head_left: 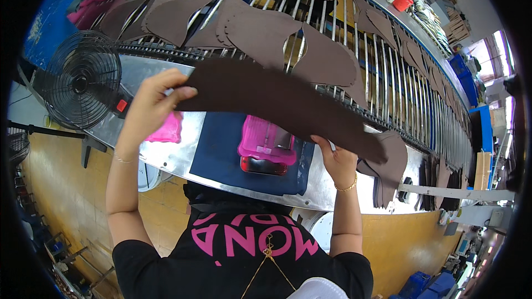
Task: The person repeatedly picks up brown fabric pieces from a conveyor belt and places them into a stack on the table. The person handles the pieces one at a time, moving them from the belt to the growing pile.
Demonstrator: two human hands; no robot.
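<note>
A long, curved, dark brown cut piece of sheet material (277,102) is stretched between my two hands above the metal table. My left hand (158,97) pinches its left end between thumb and fingers. Toward the right, my right hand (339,161) holds the lower edge, thumb in front and the fingers partly hidden. Below the piece lies a dark blue cloth (219,155) with a pink plastic tray (260,138) on it. A shiny red-and-black object (263,166) sits at the tray's near side. A stack of brown pieces (390,160) hangs over the table edge by my right hand.
Behind the table runs a rack of metal rods (382,72) carrying several brown cut pieces (260,30). A black wire fan (82,80) stands at the left. Something pink (166,129) lies below my left hand. A pale bar (454,192) crosses the right side.
</note>
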